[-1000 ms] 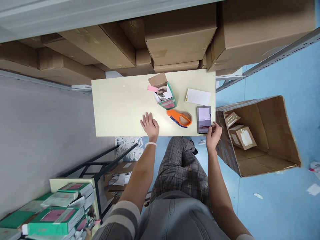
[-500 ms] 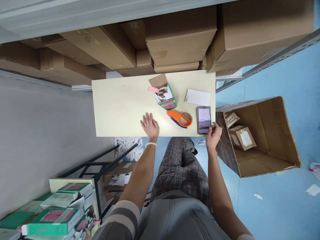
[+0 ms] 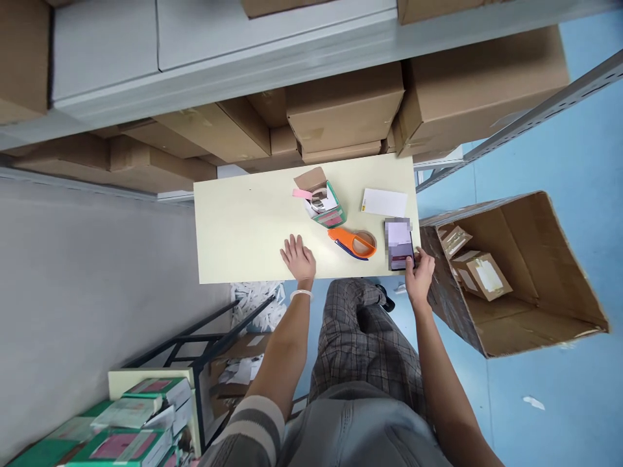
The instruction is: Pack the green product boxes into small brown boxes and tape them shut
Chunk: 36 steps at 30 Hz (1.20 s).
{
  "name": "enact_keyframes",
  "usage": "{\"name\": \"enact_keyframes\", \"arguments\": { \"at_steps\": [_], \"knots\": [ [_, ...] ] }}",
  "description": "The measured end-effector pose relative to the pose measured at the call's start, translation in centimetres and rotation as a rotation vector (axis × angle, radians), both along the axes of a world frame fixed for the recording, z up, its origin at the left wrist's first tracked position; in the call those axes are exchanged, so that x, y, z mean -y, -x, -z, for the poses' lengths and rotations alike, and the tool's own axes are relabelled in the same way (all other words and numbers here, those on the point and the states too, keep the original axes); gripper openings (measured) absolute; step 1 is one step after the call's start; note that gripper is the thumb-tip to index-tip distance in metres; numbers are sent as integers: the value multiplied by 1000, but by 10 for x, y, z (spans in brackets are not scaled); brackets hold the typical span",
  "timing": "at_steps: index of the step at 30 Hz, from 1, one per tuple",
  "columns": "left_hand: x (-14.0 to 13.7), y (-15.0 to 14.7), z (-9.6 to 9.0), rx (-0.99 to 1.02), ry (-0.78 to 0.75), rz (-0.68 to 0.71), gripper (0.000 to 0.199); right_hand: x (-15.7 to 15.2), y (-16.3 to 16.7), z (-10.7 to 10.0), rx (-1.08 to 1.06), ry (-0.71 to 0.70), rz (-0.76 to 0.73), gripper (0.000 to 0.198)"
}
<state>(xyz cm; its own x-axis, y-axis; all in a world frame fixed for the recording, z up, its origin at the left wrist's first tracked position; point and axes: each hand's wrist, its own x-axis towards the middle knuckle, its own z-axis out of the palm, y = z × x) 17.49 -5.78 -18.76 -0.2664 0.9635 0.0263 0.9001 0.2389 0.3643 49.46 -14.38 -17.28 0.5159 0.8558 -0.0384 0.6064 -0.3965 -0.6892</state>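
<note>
My left hand (image 3: pixel 299 257) lies flat near the front edge of the cream tabletop (image 3: pixel 233 227), fingers spread and holding nothing. At the table's front right corner, my right hand (image 3: pixel 419 275) is at a smartphone (image 3: pixel 400 243) with its screen up and partly blurred. The thumb lies over the phone's lower right corner; the fingers curl beside its edge. Between my hands lies an orange tape dispenser (image 3: pixel 343 237) with a brown roll. Behind it stands an open green-and-white box (image 3: pixel 331 216) with tape rolls and a pink strip. A white card or slip (image 3: pixel 384 202) lies behind the phone.
Cardboard boxes (image 3: pixel 345 117) fill the shelf behind the table. On the right, a large open carton (image 3: pixel 549 259) holds small parcels (image 3: pixel 481 275). Green boxes (image 3: pixel 121 444) are piled on a stand at lower left, by a dark metal frame (image 3: pixel 209 353).
The view has shifted, showing more of the upper shelf. My right thumb has moved a little further onto the phone. My left hand stays flat on the table.
</note>
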Motion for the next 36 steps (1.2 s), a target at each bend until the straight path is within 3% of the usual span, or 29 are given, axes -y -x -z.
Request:
{"name": "enact_keyframes", "arguments": {
  "at_steps": [12, 36],
  "knots": [
    [1, 2, 5, -22, -61, 26, 50, -3, 0, -2, 44, 36, -32, 56],
    [0, 2, 6, -19, -28, 9, 51, -7, 2, 1, 62, 96, -13, 63]
  ]
}}
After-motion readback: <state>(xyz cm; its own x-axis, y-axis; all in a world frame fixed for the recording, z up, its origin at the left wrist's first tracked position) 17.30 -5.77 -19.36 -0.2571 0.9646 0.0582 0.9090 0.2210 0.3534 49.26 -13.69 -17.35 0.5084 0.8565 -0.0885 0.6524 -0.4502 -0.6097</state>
